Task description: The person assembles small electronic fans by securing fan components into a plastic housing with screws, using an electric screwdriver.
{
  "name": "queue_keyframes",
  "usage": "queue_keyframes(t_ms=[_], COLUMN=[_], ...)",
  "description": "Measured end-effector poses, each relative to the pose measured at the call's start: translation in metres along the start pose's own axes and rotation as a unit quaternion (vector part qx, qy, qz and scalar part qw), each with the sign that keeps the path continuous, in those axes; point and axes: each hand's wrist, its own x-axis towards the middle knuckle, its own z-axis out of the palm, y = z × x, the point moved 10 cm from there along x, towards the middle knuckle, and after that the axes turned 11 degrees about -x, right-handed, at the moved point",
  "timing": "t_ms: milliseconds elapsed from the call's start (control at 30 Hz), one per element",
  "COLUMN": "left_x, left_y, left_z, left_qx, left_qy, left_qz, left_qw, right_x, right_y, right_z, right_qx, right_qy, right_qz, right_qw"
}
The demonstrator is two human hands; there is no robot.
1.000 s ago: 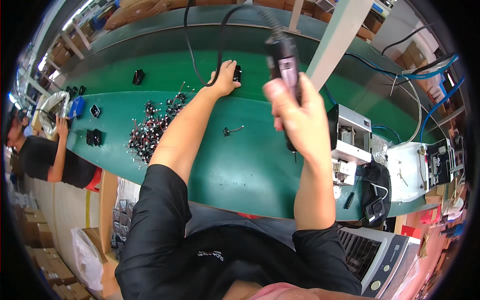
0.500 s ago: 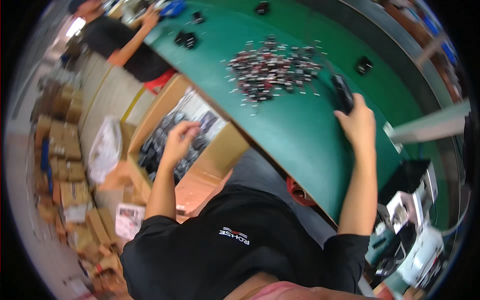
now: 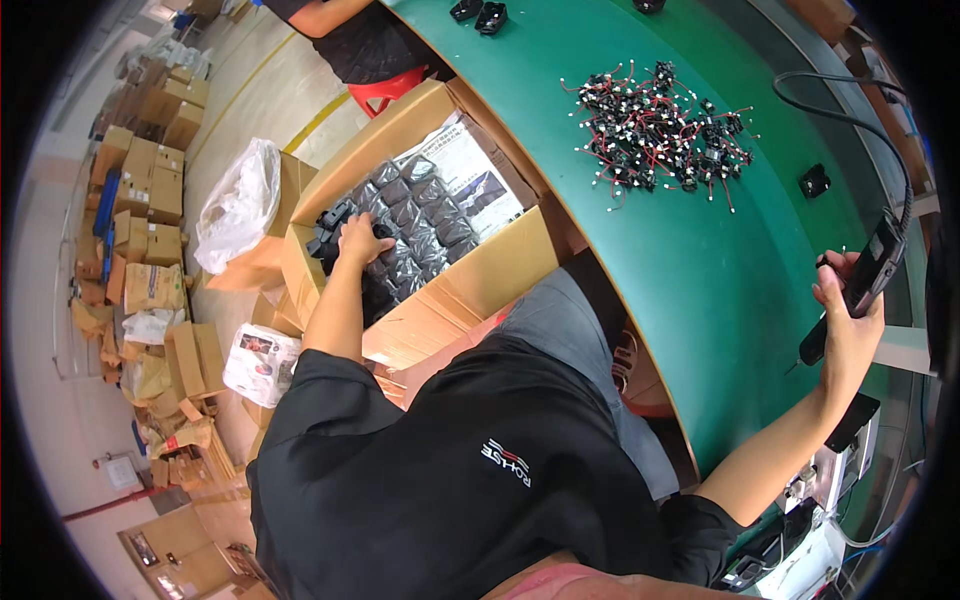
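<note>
My left hand (image 3: 362, 242) is down in an open cardboard box (image 3: 500, 268), its fingers closing on a black plastic part (image 3: 382, 231); the fingertips are partly hidden. Beside it, black pieces lie in rows under clear film (image 3: 425, 215), with several loose black parts at the box's left end. My right hand (image 3: 850, 320) is wrapped round a black electric screwdriver (image 3: 872, 265), held over the right side of the green table (image 3: 680, 310). Its bit points down and to the left, and a coiled cord (image 3: 905, 180) runs up from its other end.
A pile of small black parts with red and black wires (image 3: 660, 130) lies on the table. A black housing (image 3: 815, 181) sits right of it. Another person (image 3: 370, 45) is at the far left, by a red stool (image 3: 385, 88). Cartons (image 3: 150, 180) are stacked at left.
My left hand has gone from above the box down onto the black parts. My right hand has moved right with the screwdriver, away from the pile. The view has turned leftward.
</note>
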Motion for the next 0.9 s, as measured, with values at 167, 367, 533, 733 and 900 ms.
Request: queue_keyframes(t_ms=[167, 367, 533, 733, 900], left_x=[0.003, -0.057, -0.156, -0.252, -0.264], left_y=[0.022, 0.181, 0.397, 0.575, 0.647], left_z=[0.015, -0.061, -0.08, -0.02, 0.022], left_qx=[-0.002, -0.667, -0.72, -0.636, -0.575], left_qy=[0.01, -0.107, -0.388, -0.645, -0.687], left_qz=[-0.005, 0.126, 0.292, 0.218, 0.277], left_qw=[1.0, 0.727, 0.495, 0.362, 0.346], right_x=[-0.017, -0.018, -0.03, -0.04, -0.05], right_y=[-0.02, -0.034, -0.044, -0.057, -0.07], right_z=[-0.027, -0.014, -0.037, -0.066, -0.083], right_qx=[0.081, 0.1, 0.025, -0.008, -0.007], right_qy=[-0.007, -0.012, 0.02, 0.119, 0.186], right_qz=[0.017, -0.036, -0.053, -0.109, -0.092], right_qw=[0.997, 0.994, 0.998, 0.987, 0.978])
